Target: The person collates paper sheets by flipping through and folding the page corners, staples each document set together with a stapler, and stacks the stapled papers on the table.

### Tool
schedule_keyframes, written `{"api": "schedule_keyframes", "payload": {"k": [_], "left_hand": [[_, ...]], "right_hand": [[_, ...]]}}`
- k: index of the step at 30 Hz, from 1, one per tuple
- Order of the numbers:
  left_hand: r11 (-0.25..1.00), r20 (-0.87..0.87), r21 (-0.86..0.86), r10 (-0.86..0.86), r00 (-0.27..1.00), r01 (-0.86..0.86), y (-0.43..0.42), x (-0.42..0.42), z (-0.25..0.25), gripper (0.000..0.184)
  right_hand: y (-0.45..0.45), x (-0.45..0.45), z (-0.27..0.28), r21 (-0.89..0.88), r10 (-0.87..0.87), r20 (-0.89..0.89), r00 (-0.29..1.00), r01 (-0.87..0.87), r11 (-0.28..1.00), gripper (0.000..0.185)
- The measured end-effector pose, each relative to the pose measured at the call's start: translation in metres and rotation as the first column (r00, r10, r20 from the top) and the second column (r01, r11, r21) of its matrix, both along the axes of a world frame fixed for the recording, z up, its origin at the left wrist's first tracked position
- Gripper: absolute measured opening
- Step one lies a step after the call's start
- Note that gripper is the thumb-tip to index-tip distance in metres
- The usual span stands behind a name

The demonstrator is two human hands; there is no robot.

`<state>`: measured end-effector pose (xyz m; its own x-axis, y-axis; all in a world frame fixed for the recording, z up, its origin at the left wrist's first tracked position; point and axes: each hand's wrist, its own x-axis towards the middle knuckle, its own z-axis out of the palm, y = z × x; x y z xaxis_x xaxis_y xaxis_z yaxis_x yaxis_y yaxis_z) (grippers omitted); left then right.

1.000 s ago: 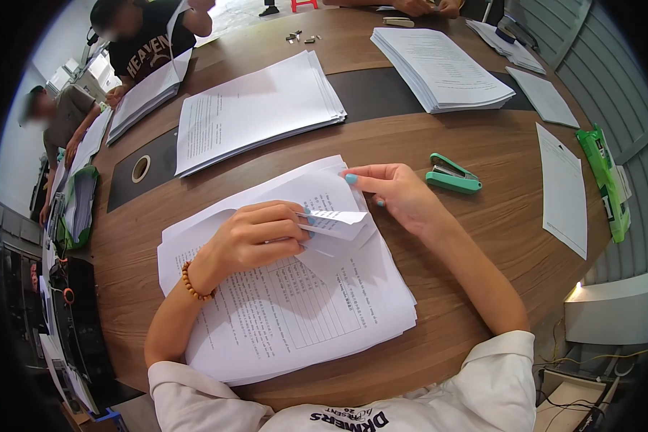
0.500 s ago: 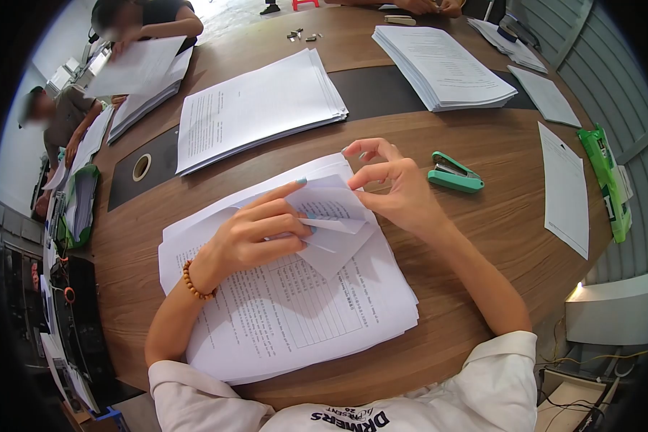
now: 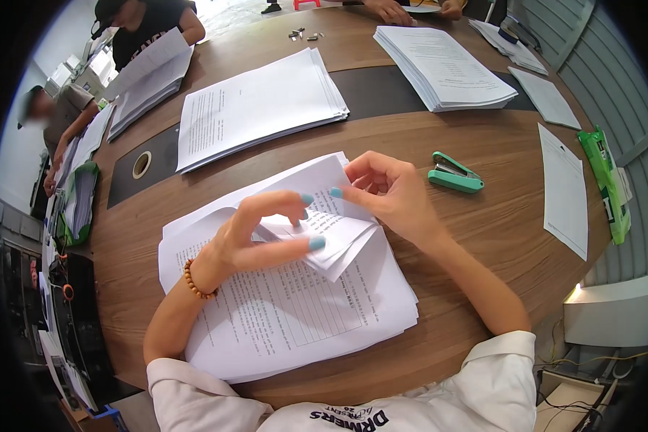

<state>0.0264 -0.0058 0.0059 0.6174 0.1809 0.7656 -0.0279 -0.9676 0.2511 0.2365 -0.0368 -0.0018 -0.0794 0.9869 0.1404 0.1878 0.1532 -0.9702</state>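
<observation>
A stack of printed paper (image 3: 266, 338) lies in front of me, with several sheets at its upper part folded back (image 3: 345, 241) so their corners point toward me. Over the fold is my left hand (image 3: 248, 234), thumb and fingers spread apart, a beaded bracelet on its wrist. My right hand (image 3: 389, 191) is at the stack's upper right edge. Its thumb rests on the raised sheet and its fingers curl at the edge, partly hidden. A green stapler (image 3: 456, 173) lies on the table to the right of my right hand.
Two more paper stacks (image 3: 259, 108) (image 3: 446, 68) stand farther back on the table (image 3: 482, 237). A tape roll (image 3: 142, 165) lies at left. Single sheets (image 3: 565, 191) and a green packet (image 3: 606, 183) line the right edge. Other people (image 3: 147, 32) handle papers across the table.
My left thumb and fingers have spread apart over the folded sheets. My right hand has shifted slightly down, its thumb now on the sheet. The folded corners have fanned out. A person opposite lowered a sheet.
</observation>
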Motion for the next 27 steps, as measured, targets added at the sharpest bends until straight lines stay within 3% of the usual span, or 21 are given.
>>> {"api": "schedule_keyframes", "payload": {"k": [2, 5, 6, 9, 11, 15, 21, 23, 27], "left_hand": [[0.995, 0.060, 0.041, 0.089, 0.994, -0.092, -0.001, 0.002, -0.002, 0.033], [0.995, -0.153, 0.097, 0.038, 0.987, -0.024, 0.002, -0.001, 0.002, 0.028], [0.995, -0.155, 0.096, 0.044, 0.987, -0.030, 0.004, -0.002, 0.002, 0.028], [0.989, -0.135, 0.146, 0.033, 0.990, -0.013, 0.005, -0.003, 0.002, 0.023], [0.993, -0.110, 0.112, 0.041, 0.993, -0.028, 0.005, -0.003, 0.002, 0.019], [0.994, -0.094, 0.096, 0.059, 0.994, -0.050, 0.006, -0.004, 0.001, 0.018], [0.994, -0.097, 0.084, 0.077, 0.992, -0.068, 0.004, -0.003, 0.005, 0.018], [0.991, -0.014, 0.031, 0.127, 0.992, -0.127, 0.002, 0.001, 0.007, 0.019], [0.984, -0.080, 0.049, 0.174, 0.981, -0.170, 0.005, -0.002, 0.004, 0.020]], "right_hand": [[-0.001, -0.003, 0.002, 0.118, -0.064, 0.044, 0.997, 0.058, 0.991, 0.014], [-0.003, -0.007, 0.003, 0.169, -0.088, 0.064, 0.994, 0.076, 0.983, 0.014], [-0.002, -0.007, 0.003, 0.168, -0.082, 0.063, 0.995, 0.070, 0.983, 0.014], [-0.003, -0.005, 0.002, 0.064, -0.067, 0.069, 0.995, 0.063, 0.996, 0.015], [-0.002, -0.002, 0.003, -0.047, -0.032, -0.117, 0.993, 0.026, 0.999, 0.017], [-0.001, 0.004, 0.009, -0.172, 0.021, -0.128, 0.992, -0.043, 0.984, 0.018], [-0.004, 0.002, 0.012, -0.057, 0.110, -0.094, 0.990, -0.115, 0.992, 0.017], [-0.004, 0.000, 0.010, 0.015, 0.082, -0.047, 0.996, -0.081, 0.997, 0.014], [-0.009, -0.002, 0.020, -0.006, 0.099, 0.078, 0.992, -0.098, 0.995, 0.013]]}}
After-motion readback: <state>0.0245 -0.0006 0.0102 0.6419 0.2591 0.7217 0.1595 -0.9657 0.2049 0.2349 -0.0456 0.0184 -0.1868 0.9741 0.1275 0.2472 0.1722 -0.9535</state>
